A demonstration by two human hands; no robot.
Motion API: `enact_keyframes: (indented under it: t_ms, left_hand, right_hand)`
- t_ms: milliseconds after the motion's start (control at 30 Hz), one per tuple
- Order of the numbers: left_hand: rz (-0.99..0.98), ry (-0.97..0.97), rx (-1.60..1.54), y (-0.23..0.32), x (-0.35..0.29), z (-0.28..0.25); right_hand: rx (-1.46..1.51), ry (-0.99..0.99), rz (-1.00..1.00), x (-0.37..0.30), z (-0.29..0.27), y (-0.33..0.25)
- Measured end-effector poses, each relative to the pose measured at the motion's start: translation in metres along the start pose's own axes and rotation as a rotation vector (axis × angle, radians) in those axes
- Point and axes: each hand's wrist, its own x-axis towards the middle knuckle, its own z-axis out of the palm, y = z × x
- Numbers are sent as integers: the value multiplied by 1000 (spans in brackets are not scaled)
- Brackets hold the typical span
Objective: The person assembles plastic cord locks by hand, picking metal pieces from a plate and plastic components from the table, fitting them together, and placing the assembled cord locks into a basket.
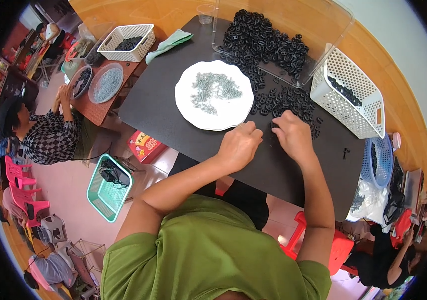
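My left hand is closed in a pinch beside the lower right rim of a white scalloped plate. Whatever lies between its fingertips is too small to make out. Thin silvery pieces, like tiny springs, are scattered on the plate. To the right, my right hand is closed, thumb and fingertips around what looks like a small black plastic piece at the near edge of a loose spread of black oval pieces. Many have two holes. A larger heap fills a clear bin tipped toward me.
On the dark table lie a green cloth, a clear cup and a single black piece. A white perforated basket stands at right. Other people work at the left and lower right.
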Motion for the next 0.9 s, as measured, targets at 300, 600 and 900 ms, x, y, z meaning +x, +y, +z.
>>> enact_keyframes:
  t_ms: [300, 600, 900]
  left_hand:
    - [113, 43, 158, 8, -1, -3]
    - [29, 247, 104, -23, -10, -67]
    - [-123, -51, 186, -65, 39, -70]
  right_hand:
    - [-45, -38, 15, 0, 8, -4]
    - [61, -138, 81, 2, 4, 6]
    - [176, -189, 97, 1, 1, 18]
